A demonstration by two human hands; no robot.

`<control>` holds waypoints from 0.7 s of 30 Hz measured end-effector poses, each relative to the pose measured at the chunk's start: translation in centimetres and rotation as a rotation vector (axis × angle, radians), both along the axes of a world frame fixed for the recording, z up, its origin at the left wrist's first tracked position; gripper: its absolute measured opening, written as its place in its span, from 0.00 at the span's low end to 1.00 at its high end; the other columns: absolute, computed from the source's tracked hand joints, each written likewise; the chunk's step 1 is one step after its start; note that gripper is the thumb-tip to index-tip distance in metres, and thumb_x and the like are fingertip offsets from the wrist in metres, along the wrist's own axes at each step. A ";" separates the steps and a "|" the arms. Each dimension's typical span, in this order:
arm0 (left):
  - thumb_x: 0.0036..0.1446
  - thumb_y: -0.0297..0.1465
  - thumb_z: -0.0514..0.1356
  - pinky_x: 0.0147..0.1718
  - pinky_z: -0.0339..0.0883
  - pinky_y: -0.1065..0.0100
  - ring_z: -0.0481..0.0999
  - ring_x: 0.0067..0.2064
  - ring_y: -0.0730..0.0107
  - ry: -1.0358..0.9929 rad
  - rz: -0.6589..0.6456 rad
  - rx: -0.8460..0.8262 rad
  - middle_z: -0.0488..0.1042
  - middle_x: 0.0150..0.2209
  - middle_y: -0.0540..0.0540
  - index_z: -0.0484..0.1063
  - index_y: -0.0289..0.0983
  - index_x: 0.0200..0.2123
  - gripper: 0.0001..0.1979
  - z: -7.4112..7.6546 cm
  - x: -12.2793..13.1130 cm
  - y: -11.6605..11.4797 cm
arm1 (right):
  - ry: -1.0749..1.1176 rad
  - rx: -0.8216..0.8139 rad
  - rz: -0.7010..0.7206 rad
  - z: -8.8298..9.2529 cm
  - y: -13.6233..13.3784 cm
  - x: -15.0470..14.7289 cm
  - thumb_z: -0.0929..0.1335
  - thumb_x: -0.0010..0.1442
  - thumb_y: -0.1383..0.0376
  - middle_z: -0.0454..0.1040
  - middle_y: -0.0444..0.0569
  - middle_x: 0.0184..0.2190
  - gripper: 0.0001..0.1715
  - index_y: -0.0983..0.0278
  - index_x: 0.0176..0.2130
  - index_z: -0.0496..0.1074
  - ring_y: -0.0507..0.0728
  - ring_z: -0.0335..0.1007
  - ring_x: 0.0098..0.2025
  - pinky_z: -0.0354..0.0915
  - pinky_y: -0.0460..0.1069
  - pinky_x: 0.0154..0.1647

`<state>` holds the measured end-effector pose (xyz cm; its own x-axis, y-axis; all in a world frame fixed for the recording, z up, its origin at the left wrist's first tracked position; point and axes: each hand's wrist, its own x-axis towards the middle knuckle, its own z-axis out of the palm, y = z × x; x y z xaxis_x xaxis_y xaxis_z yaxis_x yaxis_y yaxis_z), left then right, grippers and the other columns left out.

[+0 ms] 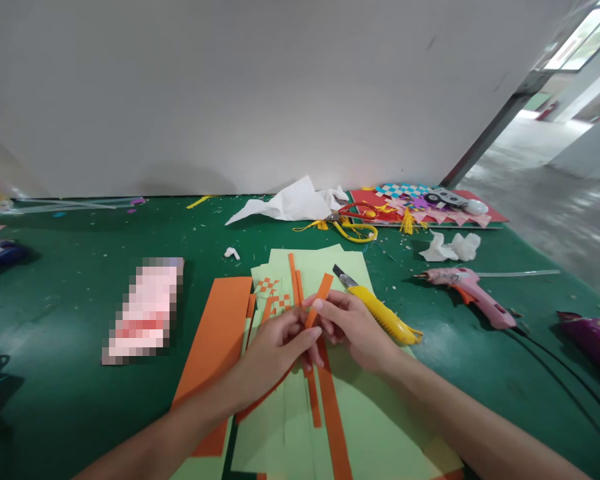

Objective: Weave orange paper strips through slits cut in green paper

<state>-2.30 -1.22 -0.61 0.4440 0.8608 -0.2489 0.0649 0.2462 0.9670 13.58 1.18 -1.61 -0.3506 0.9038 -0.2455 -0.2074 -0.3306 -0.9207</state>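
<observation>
Between my two hands is an orange paper strip (324,288), its upper end sticking out past the fingers. My right hand (353,323) pinches it between thumb and fingers. From the left, my left hand (287,340) closes its thumb and fingers on the lower part of the strip. Beneath the hands lie light green paper sheets (375,407) with more orange strips (333,407) on them. Small orange-and-green checkered woven pieces (267,287) lie just left of my fingers. Beside my right hand rests a yellow utility knife (385,313), its blade out.
Left of the sheets lies orange paper (213,353). A pink glue gun (473,293) with a cord is at right. Scissors (355,223), white tissue (285,203) and paper crafts (410,200) line the wall. A blurred-out pink item (147,310) and a white earbud (232,253) are left.
</observation>
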 end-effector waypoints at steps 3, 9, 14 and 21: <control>0.62 0.37 0.57 0.26 0.68 0.71 0.73 0.26 0.72 -0.007 0.005 -0.004 0.75 0.25 0.49 0.69 0.35 0.37 0.10 -0.2 0.0 0.1 | -0.010 0.007 0.008 -0.1 0.0 0.0 0.72 0.55 0.53 0.58 0.37 0.15 0.19 0.66 0.28 0.68 0.46 0.50 0.17 0.44 0.45 0.19; 0.61 0.36 0.59 0.26 0.68 0.73 0.74 0.26 0.73 -0.012 0.001 -0.010 0.75 0.26 0.49 0.70 0.35 0.40 0.10 -0.3 0.0 0.1 | -0.047 0.071 0.039 0.0 0.0 0.0 0.72 0.53 0.54 0.57 0.37 0.15 0.18 0.66 0.27 0.70 0.46 0.49 0.17 0.45 0.45 0.18; 0.62 0.35 0.57 0.25 0.67 0.72 0.74 0.25 0.72 0.030 -0.005 0.023 0.75 0.24 0.49 0.71 0.35 0.39 0.09 -0.4 0.0 0.0 | -0.053 0.067 0.034 -0.1 0.0 -0.1 0.72 0.54 0.55 0.57 0.37 0.15 0.18 0.66 0.25 0.68 0.45 0.49 0.17 0.46 0.44 0.18; 0.64 0.36 0.53 0.28 0.66 0.70 0.74 0.26 0.70 0.030 -0.042 0.015 0.74 0.23 0.49 0.70 0.35 0.35 0.11 -0.3 0.0 0.1 | -0.070 0.068 0.052 -0.1 0.0 0.0 0.72 0.55 0.54 0.61 0.38 0.15 0.17 0.66 0.28 0.70 0.46 0.50 0.17 0.45 0.45 0.17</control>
<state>-2.32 -1.16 -0.88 0.4722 0.8453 -0.2499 0.1038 0.2282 0.9681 13.57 1.14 -1.71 -0.3817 0.9003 -0.2093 -0.1263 -0.2752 -0.9531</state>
